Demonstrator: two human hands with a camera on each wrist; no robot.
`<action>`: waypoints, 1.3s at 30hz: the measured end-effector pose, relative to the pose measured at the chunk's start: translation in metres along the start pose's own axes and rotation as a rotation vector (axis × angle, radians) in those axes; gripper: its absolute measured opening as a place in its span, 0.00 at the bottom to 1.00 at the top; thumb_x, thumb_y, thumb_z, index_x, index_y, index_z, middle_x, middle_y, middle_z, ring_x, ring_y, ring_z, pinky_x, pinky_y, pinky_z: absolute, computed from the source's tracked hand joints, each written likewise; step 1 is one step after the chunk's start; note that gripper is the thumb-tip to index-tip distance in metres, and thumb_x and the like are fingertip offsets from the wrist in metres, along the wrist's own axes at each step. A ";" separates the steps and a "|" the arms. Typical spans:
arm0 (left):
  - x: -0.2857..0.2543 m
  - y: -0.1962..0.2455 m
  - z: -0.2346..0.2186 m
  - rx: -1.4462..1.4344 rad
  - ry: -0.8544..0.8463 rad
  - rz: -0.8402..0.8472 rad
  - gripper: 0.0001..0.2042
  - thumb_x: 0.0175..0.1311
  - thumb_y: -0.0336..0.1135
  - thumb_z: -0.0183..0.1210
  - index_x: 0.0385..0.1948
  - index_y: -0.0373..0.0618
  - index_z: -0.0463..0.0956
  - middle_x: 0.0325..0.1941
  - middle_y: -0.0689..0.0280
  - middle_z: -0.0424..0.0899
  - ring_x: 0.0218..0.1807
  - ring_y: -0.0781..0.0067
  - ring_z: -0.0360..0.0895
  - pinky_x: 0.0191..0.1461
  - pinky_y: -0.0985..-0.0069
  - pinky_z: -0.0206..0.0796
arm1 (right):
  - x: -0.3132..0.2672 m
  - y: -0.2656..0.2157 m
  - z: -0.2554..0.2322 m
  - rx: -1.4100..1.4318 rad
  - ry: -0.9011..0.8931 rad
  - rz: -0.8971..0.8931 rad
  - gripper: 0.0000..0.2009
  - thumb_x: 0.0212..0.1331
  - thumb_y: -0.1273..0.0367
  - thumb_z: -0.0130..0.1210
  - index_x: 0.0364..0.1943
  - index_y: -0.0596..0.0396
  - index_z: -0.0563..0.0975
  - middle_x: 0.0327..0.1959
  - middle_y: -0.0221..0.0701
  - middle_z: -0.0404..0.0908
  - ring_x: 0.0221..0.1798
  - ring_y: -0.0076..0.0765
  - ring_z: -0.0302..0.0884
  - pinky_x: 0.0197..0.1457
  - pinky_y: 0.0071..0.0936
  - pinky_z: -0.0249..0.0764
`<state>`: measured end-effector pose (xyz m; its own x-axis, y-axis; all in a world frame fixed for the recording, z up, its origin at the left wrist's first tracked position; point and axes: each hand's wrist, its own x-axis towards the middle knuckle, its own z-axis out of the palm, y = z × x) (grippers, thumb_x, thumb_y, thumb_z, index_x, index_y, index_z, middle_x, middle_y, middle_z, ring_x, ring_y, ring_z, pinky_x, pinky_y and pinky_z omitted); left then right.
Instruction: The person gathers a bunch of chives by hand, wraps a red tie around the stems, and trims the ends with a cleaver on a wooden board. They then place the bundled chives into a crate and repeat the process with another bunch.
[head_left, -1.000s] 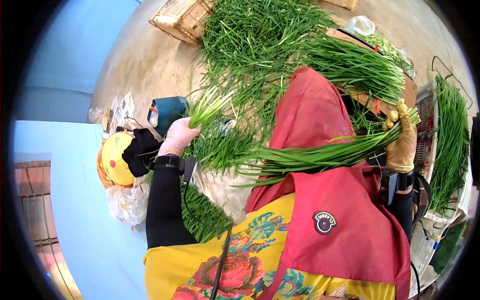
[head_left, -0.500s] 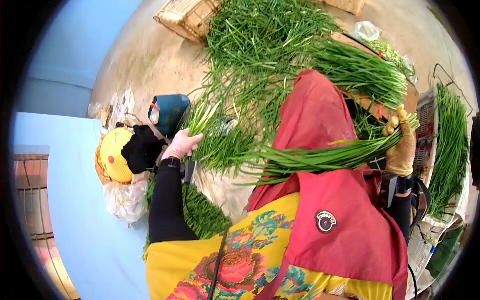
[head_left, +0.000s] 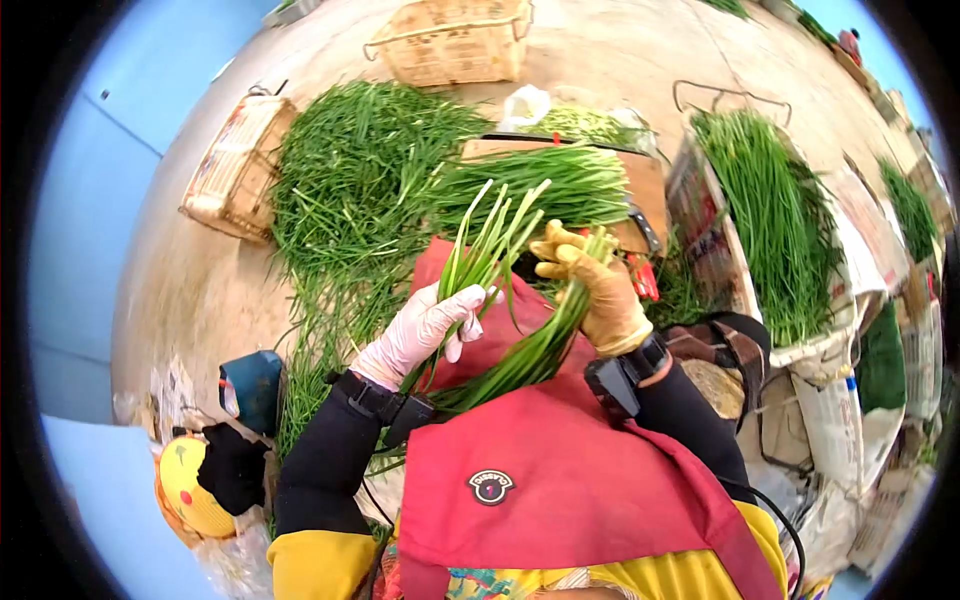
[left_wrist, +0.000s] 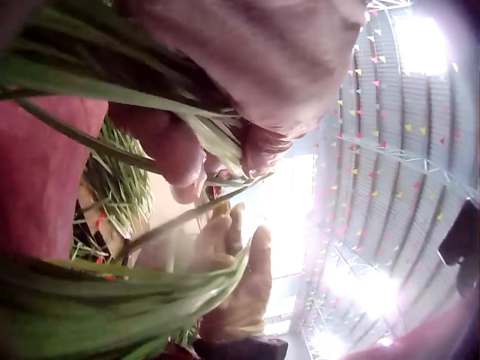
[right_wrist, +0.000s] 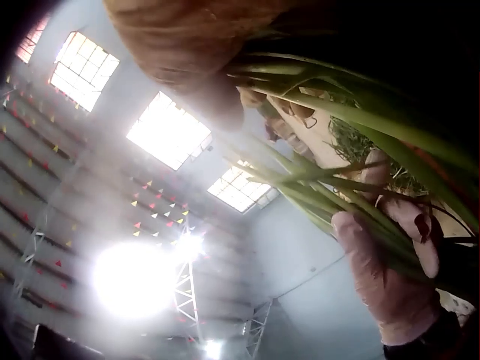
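In the head view my left hand point(head_left: 425, 328), in a pale thin glove, grips a small bunch of garlic chives point(head_left: 492, 242), pale stem ends pointing up and away from me. Close on its right, my right hand point(head_left: 603, 300), in a yellowish glove, holds a thicker bunch of chives point(head_left: 530, 360) by the stem ends. The leaves of that bunch hang down over the red apron point(head_left: 560, 470) toward the left forearm. The left wrist view shows the thumb and fingers of the left hand point(left_wrist: 262, 82) closed around stems.
Ahead lies a heap of loose chives point(head_left: 365, 190); right of it, sorted chives point(head_left: 540, 185) rest on a wooden board point(head_left: 645, 190) with a dark-handled knife point(head_left: 643, 228). A crate point(head_left: 715, 240) full of chives stands right. Empty-looking baskets point(head_left: 455, 45) and a blue container point(head_left: 252, 390) stand around.
My left hand has moved right with its small bunch, toward the right hand. The right hand has come in toward the middle, its bunch now hanging down. The head view has turned rightward.
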<state>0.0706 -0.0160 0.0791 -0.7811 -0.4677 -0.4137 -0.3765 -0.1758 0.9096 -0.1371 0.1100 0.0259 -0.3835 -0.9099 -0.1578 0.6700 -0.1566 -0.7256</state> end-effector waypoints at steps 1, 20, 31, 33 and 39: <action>0.005 0.001 0.007 -0.004 -0.037 -0.014 0.18 0.70 0.49 0.54 0.44 0.41 0.76 0.24 0.69 0.78 0.16 0.83 0.70 0.19 0.85 0.61 | -0.001 0.000 0.000 -0.020 0.004 -0.022 0.20 0.59 0.68 0.61 0.55 0.61 0.76 0.46 0.35 0.84 0.40 0.27 0.81 0.39 0.21 0.76; 0.019 0.005 0.020 -0.011 -0.065 -0.088 0.13 0.66 0.36 0.60 0.48 0.44 0.78 0.31 0.70 0.83 0.25 0.79 0.81 0.26 0.84 0.69 | -0.003 0.003 -0.029 0.001 0.076 -0.073 0.12 0.61 0.67 0.62 0.44 0.60 0.82 0.36 0.27 0.85 0.30 0.19 0.75 0.34 0.16 0.71; 0.025 -0.005 0.033 -0.066 -0.177 -0.101 0.11 0.65 0.33 0.61 0.46 0.43 0.76 0.28 0.70 0.78 0.21 0.80 0.76 0.24 0.84 0.68 | 0.010 0.007 -0.034 0.080 0.117 -0.251 0.26 0.64 0.67 0.59 0.65 0.54 0.68 0.50 0.31 0.81 0.42 0.21 0.78 0.49 0.21 0.75; 0.028 -0.005 0.034 -0.034 -0.177 -0.137 0.10 0.66 0.34 0.61 0.46 0.45 0.74 0.27 0.73 0.76 0.19 0.83 0.74 0.23 0.86 0.67 | 0.010 0.005 -0.033 0.086 0.087 -0.285 0.27 0.64 0.67 0.59 0.67 0.52 0.65 0.51 0.33 0.80 0.42 0.22 0.79 0.49 0.21 0.75; 0.041 -0.010 0.045 -0.060 -0.141 -0.038 0.09 0.67 0.35 0.59 0.44 0.44 0.75 0.26 0.71 0.78 0.19 0.83 0.73 0.23 0.85 0.65 | 0.011 -0.001 -0.031 0.103 0.096 -0.289 0.40 0.66 0.63 0.57 0.75 0.43 0.44 0.54 0.39 0.79 0.45 0.33 0.82 0.38 0.23 0.79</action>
<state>0.0197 0.0054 0.0516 -0.8306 -0.3342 -0.4455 -0.3801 -0.2445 0.8921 -0.1618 0.1118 0.0037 -0.6225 -0.7824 -0.0211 0.5834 -0.4458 -0.6789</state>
